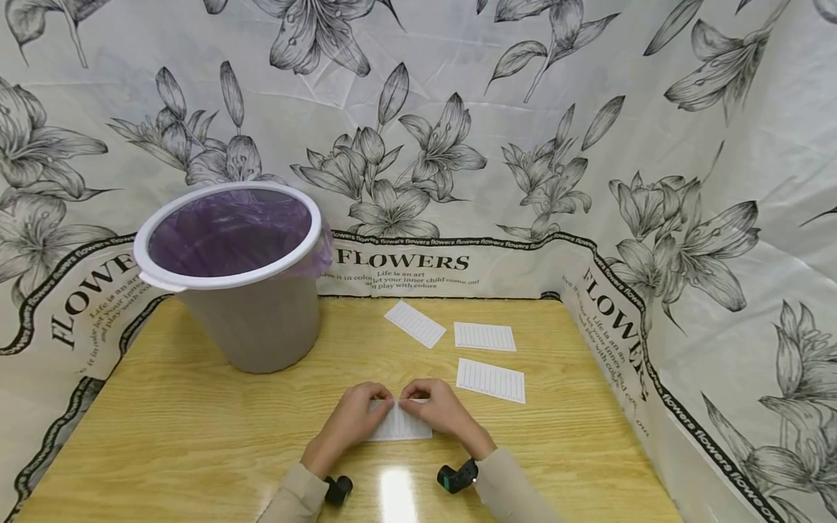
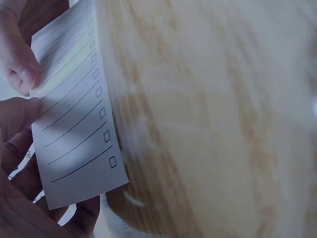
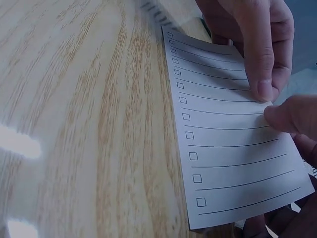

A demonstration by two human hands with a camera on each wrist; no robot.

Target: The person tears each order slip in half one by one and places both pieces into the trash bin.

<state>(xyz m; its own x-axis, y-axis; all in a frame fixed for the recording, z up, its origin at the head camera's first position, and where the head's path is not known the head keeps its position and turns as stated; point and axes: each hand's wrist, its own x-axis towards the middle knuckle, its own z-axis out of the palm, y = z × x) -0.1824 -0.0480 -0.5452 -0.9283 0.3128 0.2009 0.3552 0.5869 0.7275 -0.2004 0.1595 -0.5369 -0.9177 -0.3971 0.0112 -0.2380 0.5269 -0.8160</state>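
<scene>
A white paper slip printed with lines and small checkboxes (image 1: 400, 428) is held close over the table in front of me. My left hand (image 1: 358, 415) pinches its far edge near the middle, thumb on top and fingers behind. Right beside it, my right hand (image 1: 439, 411) pinches the same edge, the two thumb tips nearly meeting. In the left wrist view the slip (image 2: 79, 129) looks whole and slightly bent, with fingers curled beneath it. The right wrist view shows the slip (image 3: 223, 129) bowed, its row of checkboxes along the near edge.
Three similar slips lie on the wooden table: a tilted one (image 1: 415, 324), one at the back (image 1: 484, 337) and one to the right (image 1: 490, 380). A grey bin (image 1: 275, 327) with a white rim and purple liner stands at back left. Flower-printed cloth (image 1: 418, 181) encloses the table.
</scene>
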